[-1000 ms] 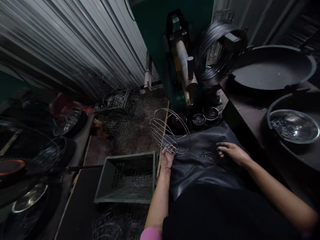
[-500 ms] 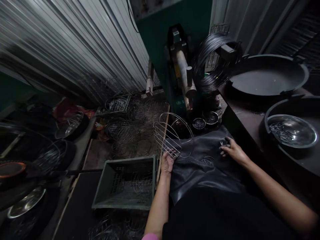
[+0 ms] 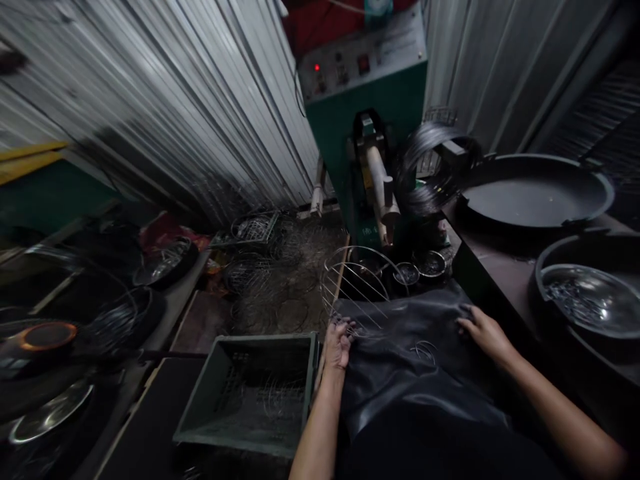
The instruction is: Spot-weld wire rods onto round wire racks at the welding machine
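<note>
Gripping the near edge of a round wire frame (image 3: 357,287), the left hand (image 3: 339,344) has its fingers closed around the thin wires at the left edge of the dark sheet (image 3: 400,373) that covers the person's lap. The frame is a bright metal ring with several straight parallel wires across it; it is tilted up and away from the hand, so its far rim stands over the far left corner of the sheet. The right hand (image 3: 483,331) lies flat on the far right part of the sheet, with the fingers spread a little and holding nothing that can be seen. A small bent wire piece (image 3: 425,348) lies on the sheet between the two hands, nearer to the right one. A green plastic crate (image 3: 250,390) with some wire rings inside stands just beside the left forearm. A green machine (image 3: 373,127) with a coil of dark wire (image 3: 425,167) is beyond the sheet.
</note>
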Motion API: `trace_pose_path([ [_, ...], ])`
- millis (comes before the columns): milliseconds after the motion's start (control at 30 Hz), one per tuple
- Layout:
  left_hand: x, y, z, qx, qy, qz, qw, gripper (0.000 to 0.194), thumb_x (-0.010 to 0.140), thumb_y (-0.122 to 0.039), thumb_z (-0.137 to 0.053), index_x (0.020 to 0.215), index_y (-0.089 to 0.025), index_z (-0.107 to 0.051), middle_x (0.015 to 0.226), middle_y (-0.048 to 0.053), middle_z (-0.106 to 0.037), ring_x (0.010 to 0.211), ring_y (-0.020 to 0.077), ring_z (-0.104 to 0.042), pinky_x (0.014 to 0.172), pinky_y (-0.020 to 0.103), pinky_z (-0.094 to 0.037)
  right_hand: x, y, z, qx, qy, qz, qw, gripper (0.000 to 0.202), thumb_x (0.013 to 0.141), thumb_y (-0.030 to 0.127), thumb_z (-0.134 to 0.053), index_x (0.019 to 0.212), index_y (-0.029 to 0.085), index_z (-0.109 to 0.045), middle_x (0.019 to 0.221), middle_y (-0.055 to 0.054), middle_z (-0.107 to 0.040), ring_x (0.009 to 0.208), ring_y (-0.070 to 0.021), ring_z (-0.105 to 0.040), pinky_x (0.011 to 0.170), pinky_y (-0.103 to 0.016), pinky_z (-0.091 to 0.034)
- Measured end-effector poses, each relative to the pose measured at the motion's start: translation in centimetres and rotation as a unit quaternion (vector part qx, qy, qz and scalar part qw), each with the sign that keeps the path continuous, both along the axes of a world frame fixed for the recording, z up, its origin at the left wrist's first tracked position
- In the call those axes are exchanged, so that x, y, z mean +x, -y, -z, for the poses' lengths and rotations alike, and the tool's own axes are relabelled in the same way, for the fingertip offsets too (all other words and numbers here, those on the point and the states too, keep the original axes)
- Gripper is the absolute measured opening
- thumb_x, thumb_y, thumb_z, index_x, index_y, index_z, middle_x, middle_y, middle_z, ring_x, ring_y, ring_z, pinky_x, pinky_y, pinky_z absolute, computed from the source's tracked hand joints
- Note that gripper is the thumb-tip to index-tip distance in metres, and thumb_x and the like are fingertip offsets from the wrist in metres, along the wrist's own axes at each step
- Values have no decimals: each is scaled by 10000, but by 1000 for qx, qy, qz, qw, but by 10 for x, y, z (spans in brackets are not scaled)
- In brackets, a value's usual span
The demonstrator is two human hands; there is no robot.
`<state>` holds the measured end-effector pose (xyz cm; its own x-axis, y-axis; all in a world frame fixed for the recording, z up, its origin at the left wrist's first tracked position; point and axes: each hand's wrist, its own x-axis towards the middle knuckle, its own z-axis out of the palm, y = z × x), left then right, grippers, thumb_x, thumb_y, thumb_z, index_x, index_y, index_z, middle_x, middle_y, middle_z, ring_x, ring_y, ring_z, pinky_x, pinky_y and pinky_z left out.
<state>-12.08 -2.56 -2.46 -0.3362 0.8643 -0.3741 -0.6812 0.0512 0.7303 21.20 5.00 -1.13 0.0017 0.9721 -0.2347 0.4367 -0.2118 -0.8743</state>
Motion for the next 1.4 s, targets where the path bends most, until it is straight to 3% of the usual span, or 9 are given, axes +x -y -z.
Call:
trace_pose_path([
  [133, -6, -21, -43, 107, -118, -2, 987, 555, 533, -111, -748, 1030, -228, -532, 885, -3, -577, 816, 142, -590, 842, 339, -451, 3, 0, 3, -10, -3, -59, 998, 181, 657, 355, -539, 760, 210, -572, 558, -5, -593, 516, -180, -575, 493, -281, -462],
  [233, -12, -47, -74, 169, -215, 15, 962, 655, 477, -41, -756, 1068, -221, -539, 891, 4, -568, 851, 136, -567, 888, 294, -415, 4, 3, 3, -29, -64, -20, 997, 260, 656, 399, -523, 828, 205, -546, 530, 10, -568, 481, -167, -555, 461, -276, -449],
  [300, -17, -65, -82, 179, -267, 34, 946, 645, 455, -29, -761, 1041, -206, -558, 887, 9, -567, 859, 138, -555, 908, 280, -396, 5, 6, 4, -28, -102, 29, 994, 316, 645, 404, -534, 893, 209, -513, 525, 23, -558, 465, -159, -543, 446, -270, -439],
  [367, -22, -82, -77, 171, -304, 42, 936, 632, 433, -33, -771, 1011, -197, -573, 889, 11, -566, 847, 138, -545, 913, 276, -389, 7, 8, 6, -26, -126, 66, 989, 335, 634, 401, -548, 907, 217, -485, 526, 29, -558, 459, -154, -537, 437, -265, -427],
  [500, -33, -106, -45, 145, -371, 36, 917, 641, 432, -79, -781, 1025, -198, -569, 946, 24, -562, 853, 148, -533, 928, 305, -383, 7, 8, 11, -46, -126, 94, 986, 288, 616, 398, -553, 831, 226, -466, 484, 43, -535, 420, -138, -501, 411, -250, -382],
  [767, -39, -121, -2, 124, -490, 27, 862, 645, 501, -176, -743, 1087, -178, -473, 986, 46, -543, 892, 162, -551, 865, 336, -440, 4, 4, 12, -55, -118, 84, 988, 320, 595, 479, -594, 718, 211, -471, 470, 39, -516, 425, -125, -489, 422, -247, -374],
  [1000, -34, -120, 11, 127, -436, 11, 891, 594, 503, -174, -758, 1029, -182, -482, 879, 13, -526, 825, 129, -547, 815, 287, -445, 6, 6, 15, -33, -170, 84, 981, 387, 609, 506, -635, 783, 186, -505, 532, 29, -539, 460, -115, -493, 425, -240, -392],
  [1200, -21, -114, 16, 109, -349, 69, 928, 583, 505, -199, -780, 1008, -179, -487, 839, 14, -535, 767, 119, -552, 733, 255, -459, 5, 3, 15, -32, -178, 96, 979, 382, 598, 469, -659, 807, 176, -530, 598, -10, -597, 464, -126, -522, 407, -246, -410],
  [1400, -9, -115, 27, 92, -304, 22, 948, 561, 513, -213, -781, 983, -175, -476, 781, -8, -532, 720, 108, -556, 736, 262, -461, 5, 2, 11, -44, -196, 108, 974, 373, 579, 424, -687, 809, 158, -564, 613, -27, -619, 468, -120, -521, 418, -246, -434],
])
